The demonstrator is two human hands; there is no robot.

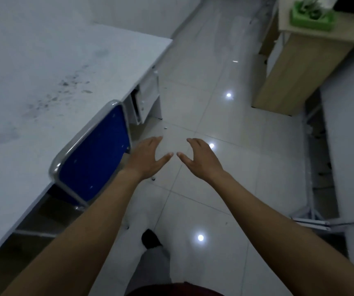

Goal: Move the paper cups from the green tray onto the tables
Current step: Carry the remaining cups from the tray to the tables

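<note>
The green tray (311, 20) stands far off at the top right on a wooden table (304, 58); blurred pale shapes inside it may be the paper cups, too blurred to tell. Both my hands are stretched out over the tiled floor, far from the tray. My left hand (148, 158) is open, fingers apart, holding nothing. My right hand (199, 158) mirrors it, open and empty, thumbs nearly meeting. A large white table (43, 86) fills the left of the view.
A blue chair (92, 154) with a metal frame is pushed against the white table's edge. A white drawer unit (145, 103) sits under that table. A grey surface (351, 146) runs along the right. A glossy tiled aisle (203, 92) leads toward the wooden table. My foot (150, 239) is below.
</note>
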